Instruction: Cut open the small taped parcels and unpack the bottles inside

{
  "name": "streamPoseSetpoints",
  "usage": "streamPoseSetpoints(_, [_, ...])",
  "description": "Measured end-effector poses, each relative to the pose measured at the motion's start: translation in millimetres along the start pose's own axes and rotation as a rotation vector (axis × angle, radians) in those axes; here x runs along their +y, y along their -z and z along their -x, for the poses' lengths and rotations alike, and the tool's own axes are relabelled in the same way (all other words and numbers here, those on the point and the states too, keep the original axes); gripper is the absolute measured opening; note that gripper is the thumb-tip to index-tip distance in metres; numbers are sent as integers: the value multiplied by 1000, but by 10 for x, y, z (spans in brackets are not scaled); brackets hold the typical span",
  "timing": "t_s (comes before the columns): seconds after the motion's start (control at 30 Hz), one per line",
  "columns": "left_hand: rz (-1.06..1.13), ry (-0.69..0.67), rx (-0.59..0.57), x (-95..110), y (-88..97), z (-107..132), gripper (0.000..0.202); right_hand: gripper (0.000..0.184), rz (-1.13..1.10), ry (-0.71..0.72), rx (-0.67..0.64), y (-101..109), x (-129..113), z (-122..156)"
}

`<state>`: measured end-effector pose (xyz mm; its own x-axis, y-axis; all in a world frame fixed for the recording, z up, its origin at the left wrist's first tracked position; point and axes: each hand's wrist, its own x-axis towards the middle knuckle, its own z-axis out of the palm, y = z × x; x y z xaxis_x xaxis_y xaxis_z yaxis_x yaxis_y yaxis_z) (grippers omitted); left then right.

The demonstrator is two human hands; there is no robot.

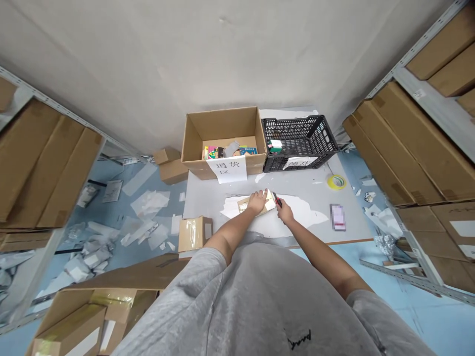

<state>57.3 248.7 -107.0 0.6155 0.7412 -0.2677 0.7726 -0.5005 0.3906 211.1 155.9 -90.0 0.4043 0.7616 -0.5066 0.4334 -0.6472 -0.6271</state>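
Note:
My left hand (257,201) lies over a small cardboard box (267,204) with white and tan faces, gripping it against the table. In my right hand (285,212) is a red and black utility knife (276,200), its front end at the right end of the box. The blade itself is too small to make out. Beneath the box and both hands is a torn white sheet (302,211) on the grey table (208,195).
Behind stand an open carton (226,118) holding colourful packs and a black plastic crate (300,148). A yellow tape roll (336,182) and a blurred-out phone-like object (338,217) lie right. A taped box (193,235) sits left. Shelves with cartons (415,148) flank the table.

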Motion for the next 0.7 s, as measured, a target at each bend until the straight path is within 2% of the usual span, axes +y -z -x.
streamPoseSetpoints(0.1, [-16,-16,-42,-22,47,-54,65,26,-204,-93,-69,-30,-89,121])
streamPoseSetpoints(0.2, [-45,-43,-67,-51,67,-90,65,22,-313,-174,-78,-37,-196,184])
streamPoseSetpoints(0.43, [-79,-69,-73,-74,57,-128,64,20,-254,-154,-90,-5,-273,251])
streamPoseSetpoints(0.7, [-100,-81,-116,-88,116,-167,63,24,-169,-148,-79,-97,-363,198])
